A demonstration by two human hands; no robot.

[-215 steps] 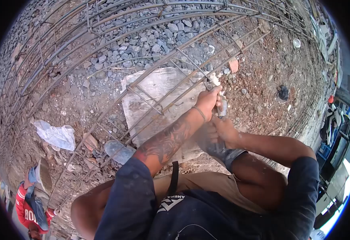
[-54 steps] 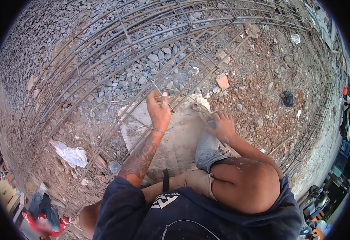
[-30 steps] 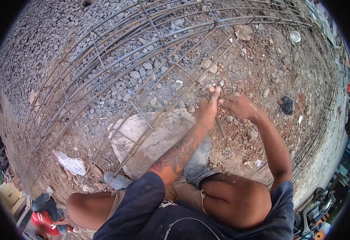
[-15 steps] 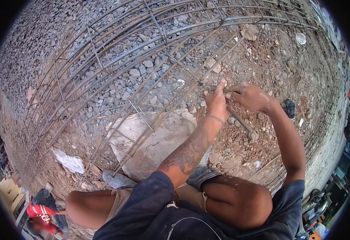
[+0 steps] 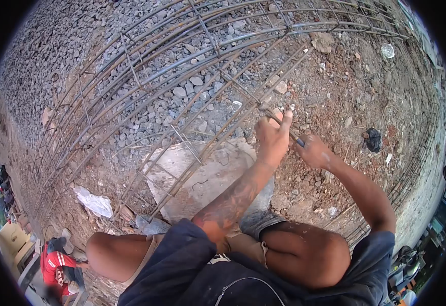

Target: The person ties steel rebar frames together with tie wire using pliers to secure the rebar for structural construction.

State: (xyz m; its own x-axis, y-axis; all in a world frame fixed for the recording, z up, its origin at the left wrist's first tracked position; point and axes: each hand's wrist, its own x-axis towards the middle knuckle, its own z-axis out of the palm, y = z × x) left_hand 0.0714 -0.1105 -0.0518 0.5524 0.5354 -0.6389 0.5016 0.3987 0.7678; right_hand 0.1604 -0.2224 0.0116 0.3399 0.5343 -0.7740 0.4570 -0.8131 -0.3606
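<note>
My left hand (image 5: 272,140) is closed around the shaft of a thin metal hook tool (image 5: 287,130), with its thumb or a finger sticking up. The tool's curved tip reaches the end of a cross bar on the narrow rebar cage (image 5: 218,133); whether it is hooked on wire there I cannot make out. My right hand (image 5: 315,152) grips the tool's lower end, just behind a bluish band. Its fingers are curled, and the handle's end is hidden inside them. The cage slants from lower left to upper right, just left of my hands.
A larger rebar cage (image 5: 218,48) curves across grey gravel (image 5: 44,56). A worn board (image 5: 182,178) lies under the narrow cage. White plastic (image 5: 94,202) and a black bag (image 5: 372,140) lie on the soil. A person in red (image 5: 58,265) sits at lower left.
My right hand has moved down and away from the left, sitting farther along the tool. My left hand has shifted slightly down and left. The view has shifted slightly.
</note>
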